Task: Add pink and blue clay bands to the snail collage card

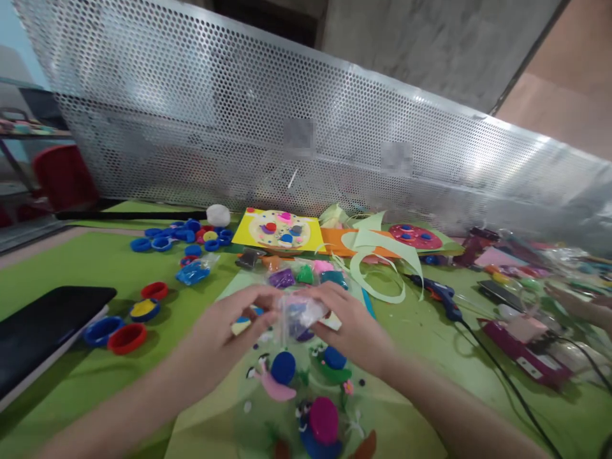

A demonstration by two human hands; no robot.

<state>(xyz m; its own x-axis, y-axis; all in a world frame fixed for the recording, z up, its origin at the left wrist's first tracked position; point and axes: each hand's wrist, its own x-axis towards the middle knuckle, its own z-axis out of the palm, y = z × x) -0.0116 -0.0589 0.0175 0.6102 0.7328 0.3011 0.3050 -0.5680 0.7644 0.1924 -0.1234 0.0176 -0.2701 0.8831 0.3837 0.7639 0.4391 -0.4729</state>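
My left hand and my right hand pinch a small clear plastic bag between them. Something pale sits inside it, too blurred to name. Below the hands lies a light green sheet with clay snails: a pink snail with a blue shell, a green snail with a blue shell and a blue snail with a magenta shell. Just beyond my fingers are bags of purple clay, green clay and teal clay.
Blue and red caps lie to the left, beside a black tablet-like device. A glue gun with its cord rests at right, near curled green paper strips. A yellow card leans before a perforated metal panel. Another person's hand shows far right.
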